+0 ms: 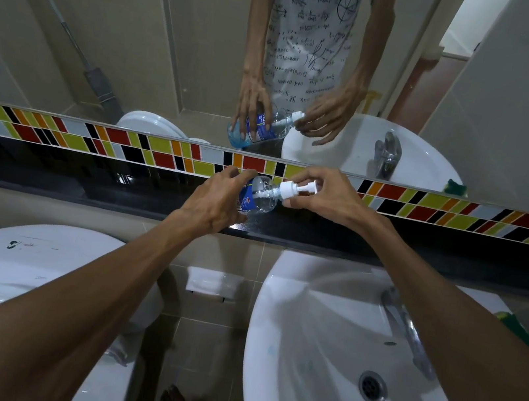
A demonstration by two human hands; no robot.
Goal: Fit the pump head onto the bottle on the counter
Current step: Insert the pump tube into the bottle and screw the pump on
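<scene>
1. Room: bathroom. A dark polished counter runs as a narrow ledge across the middle of the frame, with a band of coloured tiles above it and a mirror filling the upper half.
2. Fixtures: white sink at lower right with a metal tap; white toilet at lower left; a green sponge at the right edge.
3. Bottle: clear plastic with a blue label, centre of frame. It is tilted, neck pointing right, base low over the counter; whether the base touches the ledge cannot be told. The mirror shows a little blue liquid pooled in its lower end.
4. Pump head: white, collar at the bottle neck, nozzle pointing right, dip tube already inside the bottle.
5. Left hand: fingers wrapped over the bottle body, holding it.
6. Right hand: thumb and fingertips pinched narrowly on the pump collar.
7. Step in hand, as judged: seating and threading the collar; how far it is screwed on cannot be told.
8. Handling notes:
   - Keep collar and neck on one line so the thread does not cross.
   - Turn at the collar, not the nozzle, which may only spin.
   - Hold the body firmly but without squeezing; thin plastic may flex.
   - Bring the bottle upright before setting it down, since liquid could reach a loose neck.
</scene>
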